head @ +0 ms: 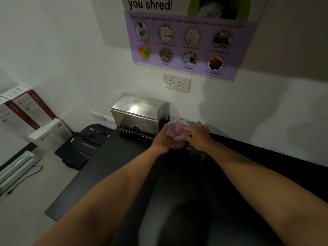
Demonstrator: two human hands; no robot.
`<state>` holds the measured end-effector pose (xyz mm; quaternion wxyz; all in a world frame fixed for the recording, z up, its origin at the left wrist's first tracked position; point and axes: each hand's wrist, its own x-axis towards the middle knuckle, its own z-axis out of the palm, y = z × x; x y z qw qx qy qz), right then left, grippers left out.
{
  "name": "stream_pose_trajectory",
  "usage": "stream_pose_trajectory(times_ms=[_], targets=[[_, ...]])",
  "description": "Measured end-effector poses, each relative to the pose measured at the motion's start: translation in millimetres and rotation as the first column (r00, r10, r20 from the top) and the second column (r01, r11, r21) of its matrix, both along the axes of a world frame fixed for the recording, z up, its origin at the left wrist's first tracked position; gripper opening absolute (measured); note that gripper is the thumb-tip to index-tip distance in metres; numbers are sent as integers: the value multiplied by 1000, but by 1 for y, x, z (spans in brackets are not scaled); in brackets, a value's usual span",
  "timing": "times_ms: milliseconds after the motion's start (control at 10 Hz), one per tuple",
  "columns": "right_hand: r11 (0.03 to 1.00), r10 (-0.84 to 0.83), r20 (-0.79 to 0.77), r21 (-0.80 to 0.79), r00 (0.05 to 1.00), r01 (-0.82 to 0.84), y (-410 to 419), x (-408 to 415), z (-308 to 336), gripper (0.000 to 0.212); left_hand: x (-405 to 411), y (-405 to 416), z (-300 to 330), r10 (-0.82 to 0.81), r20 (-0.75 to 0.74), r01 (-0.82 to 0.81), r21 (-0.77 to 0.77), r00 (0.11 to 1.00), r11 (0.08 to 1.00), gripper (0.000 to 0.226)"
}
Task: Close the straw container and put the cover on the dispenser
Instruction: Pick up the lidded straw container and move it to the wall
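- We see the left hand (162,139) wrapped around the side of the clear straw container (177,133), red straws inside, at the back of the dark bench (110,171), just right of the steel dispenser (140,114).
- Right hand (199,137) lies flat, fingers spread, over the container's lid; we judge the lid is being pressed on.
- Risk 1: uneven press, so the lid seats on 1 side only and pops off.
- Risk 2: thin plastic may flex under the left grip, so the rim won't catch.
- Risk 3: a dark jar-like thing (197,154) sits under the right wrist; we could knock it.
- Dispenser cover: we cannot tell which part it is; light is dim.
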<state>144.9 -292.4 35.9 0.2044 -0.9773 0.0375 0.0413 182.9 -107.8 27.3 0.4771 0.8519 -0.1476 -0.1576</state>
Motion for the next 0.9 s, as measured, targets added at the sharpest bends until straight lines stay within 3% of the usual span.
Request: stream_pose_trajectory(times_ms=[400,600,700,900], targets=[[999,-33,-26,-19,999,32,-7,29,7,57,31,-18,3,-4,34,4,2,999,1000,71],[998,-46,-90,-48,995,42,-11,39,10,63,41,-25,-1,-33,-57,30,-49,998,998,79],[998,-50,-125,-50,991,44,-10,37,12,65,39,-24,3,-41,-94,35,-68,995,997,78],[998,-59,17,32,998,59,-1,30,25,59,34,-14,16,25,-17,-25,-37,1000,999,53]])
